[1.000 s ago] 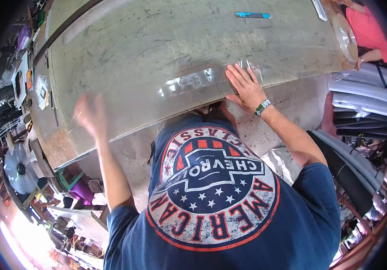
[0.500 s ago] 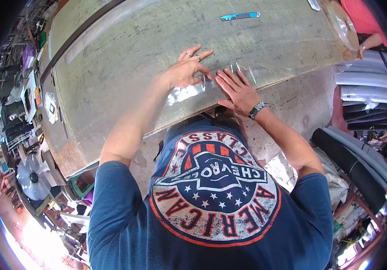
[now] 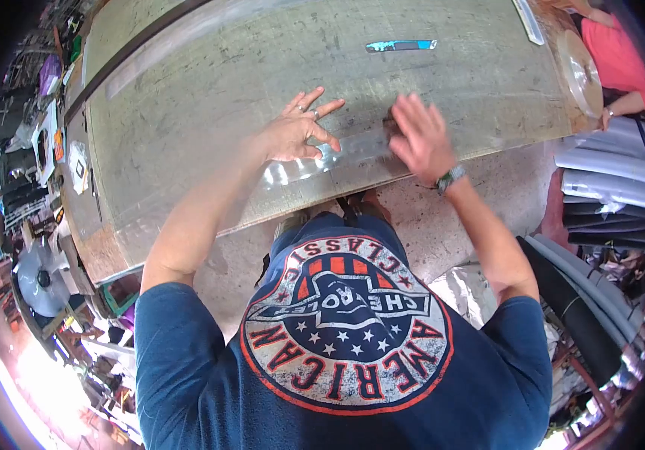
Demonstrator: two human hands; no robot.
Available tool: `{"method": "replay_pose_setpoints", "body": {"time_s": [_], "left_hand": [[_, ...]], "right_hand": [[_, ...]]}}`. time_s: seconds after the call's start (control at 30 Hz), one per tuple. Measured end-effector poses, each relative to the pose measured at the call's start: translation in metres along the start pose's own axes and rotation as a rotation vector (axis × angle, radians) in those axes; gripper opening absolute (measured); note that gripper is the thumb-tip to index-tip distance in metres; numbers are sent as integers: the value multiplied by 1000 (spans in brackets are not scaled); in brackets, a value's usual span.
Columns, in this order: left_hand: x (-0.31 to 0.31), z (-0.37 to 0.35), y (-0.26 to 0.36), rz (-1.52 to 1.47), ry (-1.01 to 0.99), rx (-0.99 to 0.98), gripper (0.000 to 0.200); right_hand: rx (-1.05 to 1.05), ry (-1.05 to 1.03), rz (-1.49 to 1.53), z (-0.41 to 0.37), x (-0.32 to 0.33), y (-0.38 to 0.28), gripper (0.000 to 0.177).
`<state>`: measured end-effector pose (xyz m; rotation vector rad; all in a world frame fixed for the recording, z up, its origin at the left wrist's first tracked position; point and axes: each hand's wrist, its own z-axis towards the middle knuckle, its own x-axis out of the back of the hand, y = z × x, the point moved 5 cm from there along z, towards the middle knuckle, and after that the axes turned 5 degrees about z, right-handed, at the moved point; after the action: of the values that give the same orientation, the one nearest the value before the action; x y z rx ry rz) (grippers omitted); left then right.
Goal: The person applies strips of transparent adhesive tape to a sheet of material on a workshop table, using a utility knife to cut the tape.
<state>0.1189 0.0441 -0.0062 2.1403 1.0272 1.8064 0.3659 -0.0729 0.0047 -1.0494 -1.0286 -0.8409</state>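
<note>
My left hand (image 3: pixel 303 129) is over the front part of the worn greenish table (image 3: pixel 210 142), fingers apart, ring on it, with its thumb and a fingertip by a shiny clear plastic strip (image 3: pixel 352 148). The strip lies along the table's near edge; its exact outline is hard to make out. Further right, my right hand (image 3: pixel 421 136) has its fingers stretched out and is smeared by motion. It seems raised slightly off the surface, and nothing shows in it. A turquoise and black utility knife (image 3: pixel 401 46) lies beyond both hands.
A long dark bar (image 3: pixel 138 41) crosses the table's far left. At the right end are a round clear disc (image 3: pixel 582 73) and a person in a pink top (image 3: pixel 616 64), one hand near the table corner. Plastic-wrapped rolls (image 3: pixel 609 172) are stacked at right.
My right hand has shifted right and come away from the plastic strip it lay flat on. My left hand has moved slightly left. The whole view has tilted a little.
</note>
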Motion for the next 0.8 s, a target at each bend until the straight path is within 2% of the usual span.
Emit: {"method": "replay_pose_setpoints", "body": {"time_s": [0.1, 0.2, 0.3, 0.4, 0.43, 0.53, 0.57, 0.67, 0.7, 0.8], "left_hand": [[-1, 1, 1, -22, -13, 23, 45], [-2, 3, 0, -26, -40, 51, 44], [-1, 4, 1, -21, -55, 68, 42], [2, 4, 3, -48, -32, 71, 41], [4, 2, 6, -60, -22, 67, 41], [5, 2, 7, -32, -28, 63, 40], [6, 3, 6, -36, -22, 56, 39], [3, 0, 7, -62, -27, 40, 38], [4, 1, 7, -66, -22, 44, 38], [0, 1, 0, -64, -4, 15, 39]], "right_hand": [[-20, 186, -87, 61, 5, 50, 57], [-92, 146, -148, 117, -14, 93, 51], [-173, 25, -185, 139, -22, 110, 44], [-335, -111, 104, 145, -14, 117, 33], [-303, -101, 78, 147, -8, 116, 21], [-307, -244, 128, 152, -3, 126, 17], [-314, -290, 163, 152, -2, 131, 22], [-407, 8, 656, 137, 38, 106, 34], [-391, 190, 614, 128, 45, 102, 45], [-652, 215, 962, 99, 36, 96, 48]]}}
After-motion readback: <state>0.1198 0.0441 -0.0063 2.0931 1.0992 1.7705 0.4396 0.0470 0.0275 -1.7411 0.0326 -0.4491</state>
